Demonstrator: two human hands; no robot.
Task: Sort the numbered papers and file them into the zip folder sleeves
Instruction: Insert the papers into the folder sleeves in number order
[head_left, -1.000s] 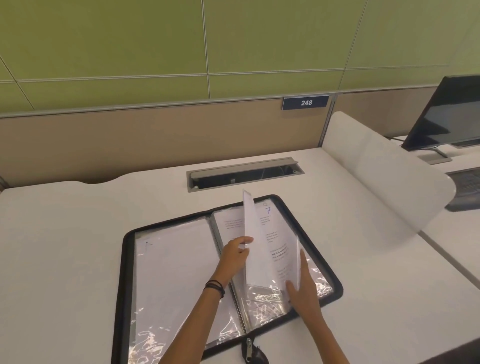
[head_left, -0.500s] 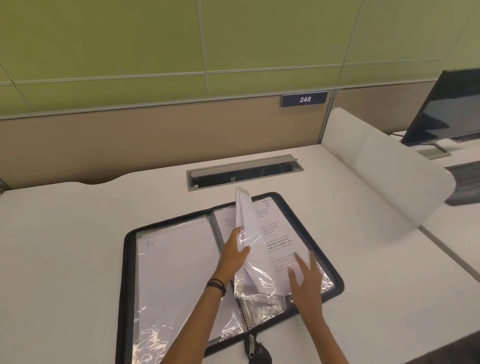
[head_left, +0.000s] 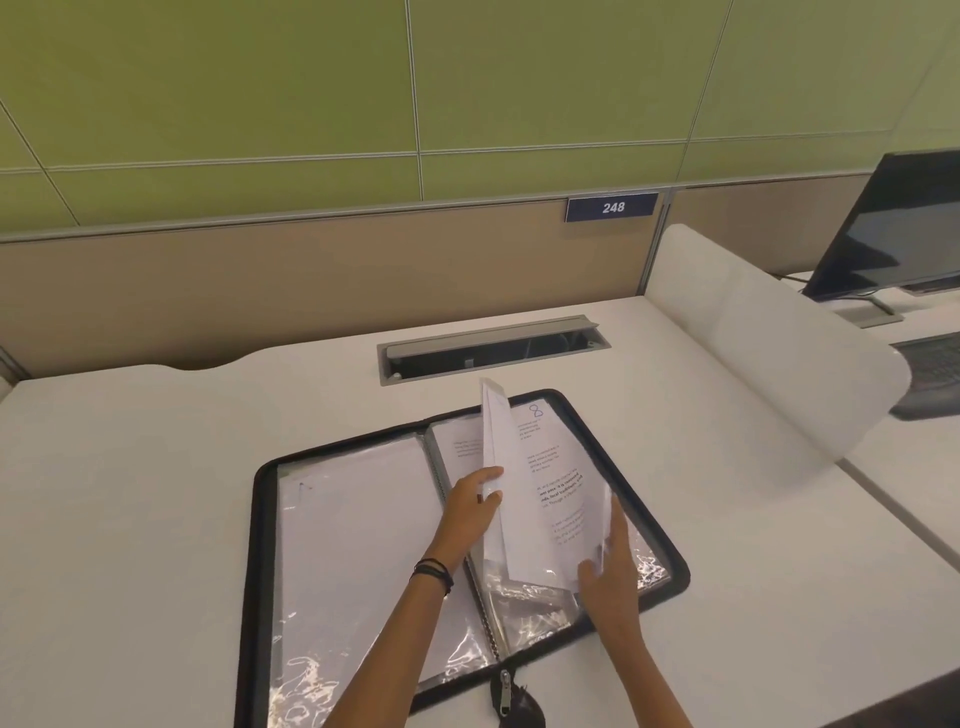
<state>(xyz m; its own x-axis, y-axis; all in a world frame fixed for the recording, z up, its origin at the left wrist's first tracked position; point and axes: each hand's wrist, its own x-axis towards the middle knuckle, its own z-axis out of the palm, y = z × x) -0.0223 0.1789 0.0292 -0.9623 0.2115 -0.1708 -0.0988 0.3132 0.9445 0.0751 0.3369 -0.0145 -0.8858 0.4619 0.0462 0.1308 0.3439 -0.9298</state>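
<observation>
A black zip folder (head_left: 260, 525) lies open on the white desk, its clear sleeves spread to both sides of a spiral spine. My left hand (head_left: 470, 512) pinches the edge of a lifted sleeve with a paper in it (head_left: 493, 467), holding it nearly upright over the spine. On the right half lies a printed paper marked 8 (head_left: 550, 467). My right hand (head_left: 610, 561) grips the lower right edge of that paper stack. The left half (head_left: 358, 525) shows a filed white sheet under plastic.
A grey cable hatch (head_left: 488, 345) is set into the desk behind the folder. A frosted white divider (head_left: 769, 353) stands to the right, with a dark monitor (head_left: 893, 223) and a keyboard (head_left: 930, 364) beyond it. A sign reading 248 (head_left: 612, 207) hangs on the partition.
The page showing on the right went from number 7 to number 8. My left hand still holds the lifted sleeve upright, and my right hand moved onto the lower right edge of the papers.
</observation>
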